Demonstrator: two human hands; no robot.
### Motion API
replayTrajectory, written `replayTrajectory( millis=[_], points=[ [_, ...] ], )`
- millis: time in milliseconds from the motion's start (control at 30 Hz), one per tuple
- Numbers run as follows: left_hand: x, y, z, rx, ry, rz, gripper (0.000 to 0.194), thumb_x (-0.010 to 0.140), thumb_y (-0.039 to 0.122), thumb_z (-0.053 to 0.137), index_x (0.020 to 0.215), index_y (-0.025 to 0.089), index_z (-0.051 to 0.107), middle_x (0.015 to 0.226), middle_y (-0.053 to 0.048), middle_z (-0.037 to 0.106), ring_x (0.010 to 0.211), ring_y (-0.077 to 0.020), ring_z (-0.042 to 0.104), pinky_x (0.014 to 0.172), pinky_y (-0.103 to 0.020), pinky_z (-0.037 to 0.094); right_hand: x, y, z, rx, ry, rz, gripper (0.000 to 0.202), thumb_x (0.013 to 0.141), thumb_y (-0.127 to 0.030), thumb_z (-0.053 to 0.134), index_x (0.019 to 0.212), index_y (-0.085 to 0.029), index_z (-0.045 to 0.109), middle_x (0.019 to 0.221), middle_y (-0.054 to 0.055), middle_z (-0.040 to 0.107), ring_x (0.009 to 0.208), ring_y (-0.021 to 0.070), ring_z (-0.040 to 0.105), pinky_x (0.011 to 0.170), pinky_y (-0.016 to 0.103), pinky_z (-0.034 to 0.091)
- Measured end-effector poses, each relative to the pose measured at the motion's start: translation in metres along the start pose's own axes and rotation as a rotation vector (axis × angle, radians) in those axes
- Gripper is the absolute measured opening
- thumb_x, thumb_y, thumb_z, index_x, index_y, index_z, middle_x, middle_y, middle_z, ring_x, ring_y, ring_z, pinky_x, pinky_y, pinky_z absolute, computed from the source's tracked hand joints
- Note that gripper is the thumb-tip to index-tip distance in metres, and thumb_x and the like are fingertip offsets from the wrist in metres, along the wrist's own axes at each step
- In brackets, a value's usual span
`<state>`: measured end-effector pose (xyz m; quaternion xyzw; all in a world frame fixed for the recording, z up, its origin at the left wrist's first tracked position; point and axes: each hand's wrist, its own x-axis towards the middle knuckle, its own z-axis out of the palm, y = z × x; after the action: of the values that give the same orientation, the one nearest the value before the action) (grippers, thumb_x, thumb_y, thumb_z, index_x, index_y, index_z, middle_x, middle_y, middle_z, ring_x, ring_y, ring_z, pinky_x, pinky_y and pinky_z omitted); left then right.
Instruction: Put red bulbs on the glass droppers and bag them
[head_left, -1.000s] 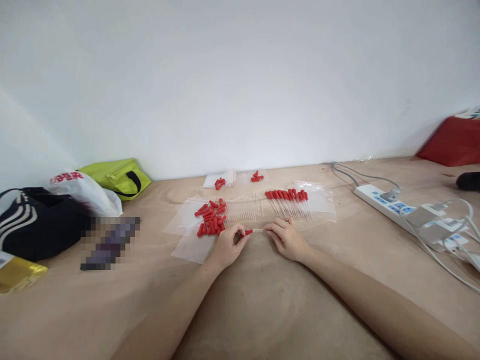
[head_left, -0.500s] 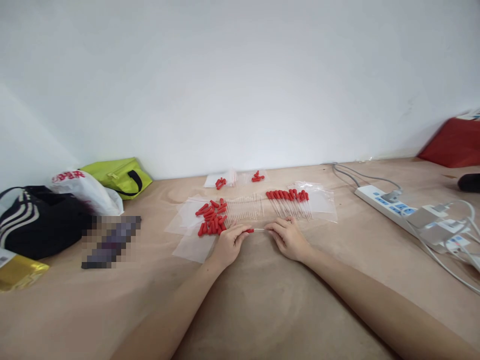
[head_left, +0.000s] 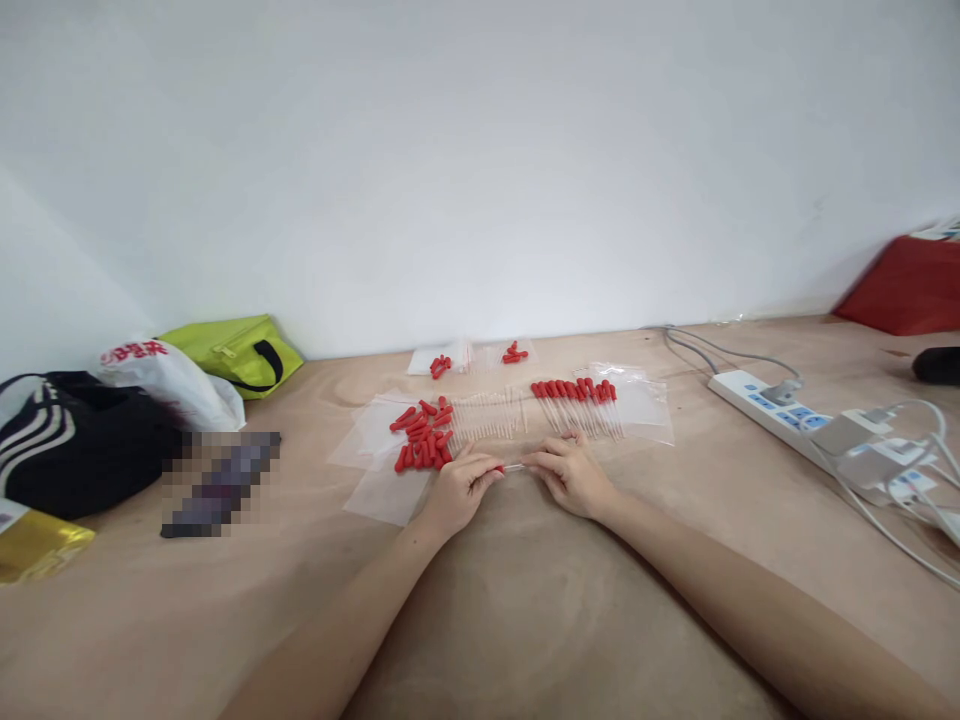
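Red characters, too blurred for reading, are running across the crinkled white plastic bag (head_left: 180, 388); pale curved stripes are marking the black bag (head_left: 97, 450). Over the smooth brown bench (head_left: 570, 620), the left hand (head_left: 459, 490) is pinching a small red bulb (head_left: 499, 469), and the right hand (head_left: 571, 478) is pinching a thin, pale tube (head_left: 513, 467) in line with it. Club-shaped red pieces (head_left: 421, 436) are lying heaped on clear film bags (head_left: 386, 497) beside the left hand.

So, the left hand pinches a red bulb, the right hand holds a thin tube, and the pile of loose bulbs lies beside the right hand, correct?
The pile of loose bulbs lies beside the left hand, not the right hand, as the head view shows. The rest stands.
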<state>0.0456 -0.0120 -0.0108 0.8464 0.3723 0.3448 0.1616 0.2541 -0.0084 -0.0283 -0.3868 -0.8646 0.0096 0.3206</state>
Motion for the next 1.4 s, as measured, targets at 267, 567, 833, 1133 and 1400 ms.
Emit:
replayTrajectory(
  millis=[267, 567, 833, 1133, 1400],
  points=[
    [-0.001, -0.001, 0.000, 0.147, -0.007, 0.059, 0.021, 0.087, 0.026, 0.043, 0.081, 0.019, 0.061, 0.076, -0.002, 0.067, 0.072, -0.0142, 0.061, 0.092, -0.041, 0.037, 0.004, 0.000, -0.001, -0.155, 0.044, -0.059, 0.040, 0.071, -0.003, 0.042, 0.094, -0.026, 0.065, 0.080, 0.002, 0.062, 0.069, 0.0132, 0.051, 0.083, 0.040, 0.018],
    [-0.001, 0.002, -0.002, 0.230, -0.002, 0.106, 0.022, 0.088, 0.024, 0.041, 0.081, 0.020, 0.060, 0.075, -0.001, 0.067, 0.069, -0.0133, 0.061, 0.092, -0.041, 0.032, 0.002, -0.005, -0.001, -0.222, 0.034, -0.115, 0.032, 0.071, -0.005, 0.040, 0.087, -0.021, 0.063, 0.077, 0.003, 0.059, 0.069, 0.0134, 0.047, 0.082, 0.039, 0.017],
    [-0.002, 0.006, -0.002, 0.269, 0.002, 0.138, 0.019, 0.087, 0.023, 0.042, 0.079, 0.018, 0.058, 0.075, -0.001, 0.066, 0.070, -0.0132, 0.060, 0.092, -0.041, 0.031, 0.003, -0.009, 0.000, -0.202, 0.024, -0.129, 0.027, 0.074, -0.007, 0.039, 0.083, -0.018, 0.061, 0.073, 0.002, 0.057, 0.068, 0.0129, 0.046, 0.078, 0.035, 0.018],
    [-0.001, 0.015, -0.004, 0.328, -0.053, 0.160, 0.018, 0.086, 0.021, 0.040, 0.079, 0.019, 0.058, 0.076, 0.000, 0.066, 0.070, -0.0133, 0.061, 0.103, -0.047, 0.017, 0.002, -0.017, 0.003, -0.208, 0.022, -0.172, 0.025, 0.082, -0.011, 0.036, 0.075, -0.016, 0.059, 0.069, 0.002, 0.057, 0.062, 0.0117, 0.044, 0.073, 0.032, 0.019],
    [0.000, 0.014, -0.003, 0.371, -0.050, 0.170, 0.020, 0.086, 0.021, 0.041, 0.081, 0.020, 0.060, 0.079, -0.001, 0.067, 0.071, -0.0137, 0.061, 0.103, -0.049, 0.016, 0.008, -0.018, 0.003, -0.202, -0.046, -0.141, 0.024, 0.085, -0.017, 0.038, 0.075, -0.016, 0.060, 0.068, 0.002, 0.057, 0.065, 0.0129, 0.044, 0.073, 0.033, 0.019]
  ],
)
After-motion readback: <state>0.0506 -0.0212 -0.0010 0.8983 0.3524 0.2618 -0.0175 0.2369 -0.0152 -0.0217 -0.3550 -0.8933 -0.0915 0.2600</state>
